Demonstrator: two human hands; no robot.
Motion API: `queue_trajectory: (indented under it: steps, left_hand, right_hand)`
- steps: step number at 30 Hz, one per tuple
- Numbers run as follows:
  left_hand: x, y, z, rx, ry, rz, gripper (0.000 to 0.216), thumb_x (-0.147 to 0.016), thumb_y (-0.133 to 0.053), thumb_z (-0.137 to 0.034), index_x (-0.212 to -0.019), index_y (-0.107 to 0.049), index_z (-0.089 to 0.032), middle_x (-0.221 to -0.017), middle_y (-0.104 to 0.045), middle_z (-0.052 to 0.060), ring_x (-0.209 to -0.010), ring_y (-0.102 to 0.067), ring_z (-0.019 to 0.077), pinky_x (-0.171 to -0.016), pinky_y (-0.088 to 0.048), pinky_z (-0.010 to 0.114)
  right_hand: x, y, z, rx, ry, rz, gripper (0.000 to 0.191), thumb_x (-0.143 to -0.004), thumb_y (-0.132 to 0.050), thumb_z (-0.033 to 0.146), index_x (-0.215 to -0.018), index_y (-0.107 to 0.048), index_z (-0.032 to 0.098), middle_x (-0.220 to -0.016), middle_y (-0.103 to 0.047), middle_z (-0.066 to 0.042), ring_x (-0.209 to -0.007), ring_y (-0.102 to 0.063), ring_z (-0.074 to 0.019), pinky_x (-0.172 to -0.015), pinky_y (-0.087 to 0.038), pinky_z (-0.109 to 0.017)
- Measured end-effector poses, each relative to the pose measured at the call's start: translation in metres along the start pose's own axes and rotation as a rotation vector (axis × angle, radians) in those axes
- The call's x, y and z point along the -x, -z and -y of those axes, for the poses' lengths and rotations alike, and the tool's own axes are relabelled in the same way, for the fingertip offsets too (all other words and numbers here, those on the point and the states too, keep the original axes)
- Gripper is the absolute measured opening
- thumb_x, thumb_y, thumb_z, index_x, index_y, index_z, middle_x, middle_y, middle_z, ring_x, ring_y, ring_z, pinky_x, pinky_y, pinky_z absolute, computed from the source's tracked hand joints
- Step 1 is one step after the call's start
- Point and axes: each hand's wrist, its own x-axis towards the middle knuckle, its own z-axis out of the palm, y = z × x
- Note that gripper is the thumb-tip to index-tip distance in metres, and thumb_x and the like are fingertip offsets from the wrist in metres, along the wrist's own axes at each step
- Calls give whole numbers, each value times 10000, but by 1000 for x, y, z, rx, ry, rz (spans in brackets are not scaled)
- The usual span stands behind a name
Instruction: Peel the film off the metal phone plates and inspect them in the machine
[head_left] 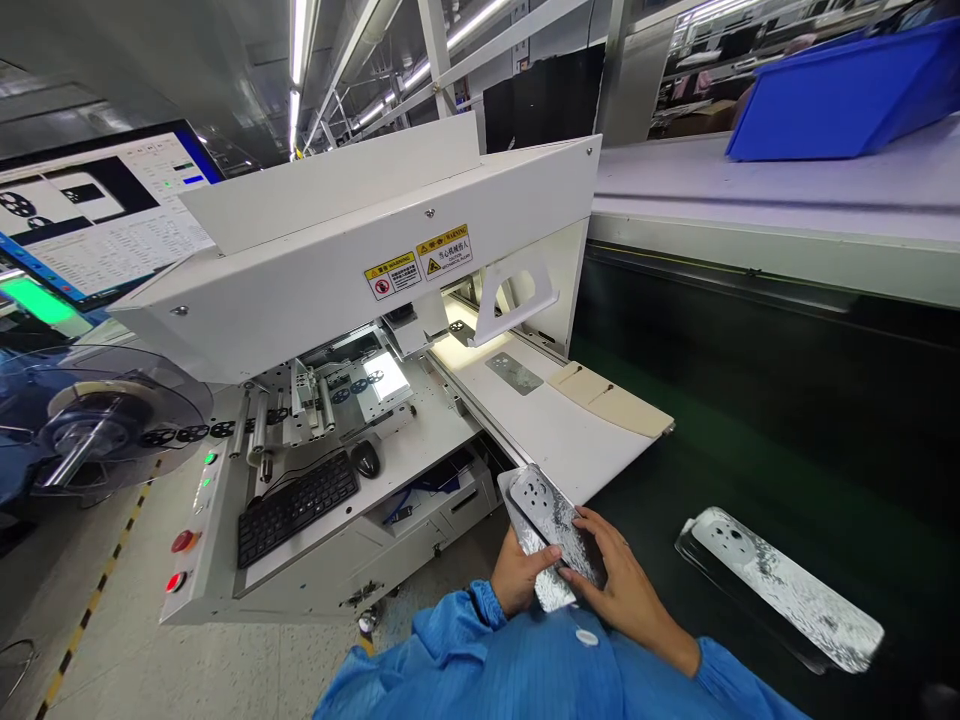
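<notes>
In front of my blue sleeves, both hands are closed on a pair of stacked flat pieces. The upper one is a silvery, mottled phone back cover [564, 522] with camera holes at its far end. Under it, shifted to the left, lies a shiny tray-like piece [555, 597], probably clear plastic. My left hand [519, 575] grips the left edge of the lower piece, its thumb reaching toward the cover. My right hand [626, 585] has its fingers on the cover's right side and its thumb at the near end. My palms are hidden.
Another phone back cover [787, 580] lies in a clear tray on the dark green belt. A grey cover [514, 374] rests on the machine's white platform [551, 430]. Keyboard [300, 505], mouse [365, 459], film reel [90, 420] and monitor [161, 235] are leftward; a blue bin [840, 95] stands upper right.
</notes>
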Motion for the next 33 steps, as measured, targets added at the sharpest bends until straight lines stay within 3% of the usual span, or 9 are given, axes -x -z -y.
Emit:
queue_trajectory:
  steps: [6, 15, 20, 27, 33]
  left_hand:
    - [-1, 1, 1, 19, 1, -33, 648, -460, -884, -328, -1012, -593, -154, -966, -701, 105, -983, -637, 314, -951, -433, 469]
    - [0, 4, -3, -5, 12, -82, 586, -488, -873, -327, -986, -615, -155, -985, -705, 110, -917, -656, 288, -865, -478, 416]
    - [2, 1, -10, 0, 62, -54, 628, -494, -874, -356, -1027, -609, -155, -1062, -675, 163, -913, -659, 340, -838, -467, 459]
    - [2, 4, -10, -12, 55, -72, 638, -492, -872, -386, -1027, -613, -154, -1064, -671, 164, -965, -642, 369, -896, -445, 505]
    - [0, 6, -12, -11, 62, -83, 673, -463, -883, -383, -1031, -617, -141, -1078, -667, 179, -940, -654, 361, -892, -455, 523]
  right_hand:
    - [-1, 1, 1, -5, 1, -26, 546, -804, -590, 541, -1224, -502, 205, -1306, -540, -146, -1207, -514, -298, -963, -476, -465]
    - [-12, 4, -10, 30, -36, -99, 542, -795, -560, 600, -1162, -535, 202, -1261, -565, -147, -1163, -536, -307, -953, -460, -480]
    - [-47, 18, -32, 184, -113, -129, 495, -808, -516, 572, -1117, -558, 188, -1231, -576, -152, -1133, -537, -321, -932, -449, -471]
    - [-115, 32, -49, 485, -215, -21, 482, -818, -503, 445, -1185, -555, 138, -1276, -543, -168, -1135, -513, -332, -919, -430, -452]
    - [-131, 24, -55, 594, -244, 82, 519, -831, -489, 430, -1244, -538, 121, -1410, -436, -190, -1278, -392, -357, -1023, -336, -498]
